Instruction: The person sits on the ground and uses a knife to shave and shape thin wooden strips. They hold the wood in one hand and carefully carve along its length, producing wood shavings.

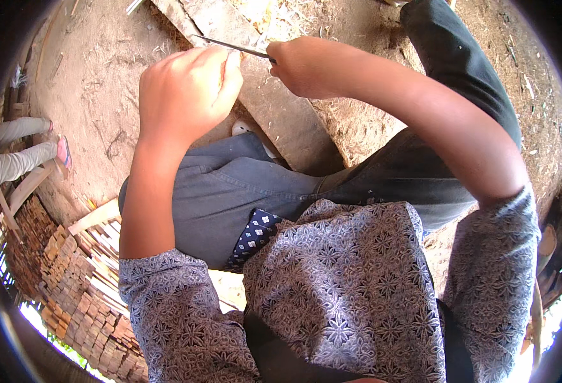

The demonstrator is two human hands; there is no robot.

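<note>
My right hand (309, 67) is wrapped round the handle end of a knife (239, 48). Its thin dark blade points left and passes just beyond the knuckles of my left hand (188, 89). That left hand is closed, thumb pressed against the curled fingers. Whatever it grips is hidden behind the fingers. Both hands are above a wooden plank (284, 118) that slants across the ground between my legs. From this view I cannot tell whether the blade touches anything.
Pale shavings (287, 19) are scattered around the plank's far end. At the left stands another person (22, 150) in light trousers and sandals. Many small cut wood pieces (80, 306) are stacked at the lower left, near long pale sticks (105, 249). My bent legs (230, 185) frame the plank.
</note>
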